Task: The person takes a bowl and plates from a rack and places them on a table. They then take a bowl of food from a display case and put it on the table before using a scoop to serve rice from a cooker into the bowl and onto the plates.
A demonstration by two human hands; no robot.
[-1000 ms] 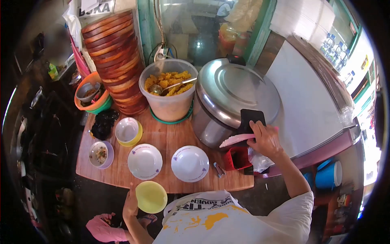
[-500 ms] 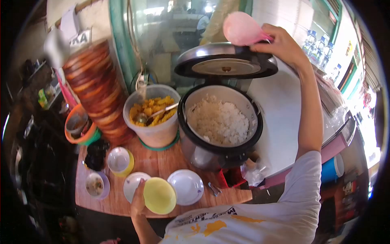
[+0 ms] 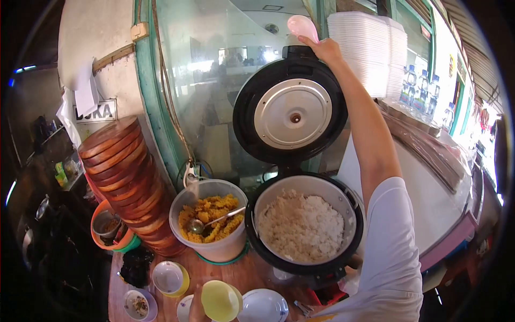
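Bare wood between tub [image 3: 228, 251] and white plate [image 3: 263, 307] on counter [image 3: 217, 272]; tight between tub and rice cooker [image 3: 343, 256]. In tub: yellow food [image 3: 212, 205], ladle [image 3: 196, 226]. In open rice cooker: white rice [image 3: 300, 225]. Grasping yellow bowl [image 3: 219, 300] in left hand [image 3: 197, 305], near side; gripping pink scoop [image 3: 302, 27] in right hand [image 3: 325, 51], at top of raised lid [image 3: 331, 115].
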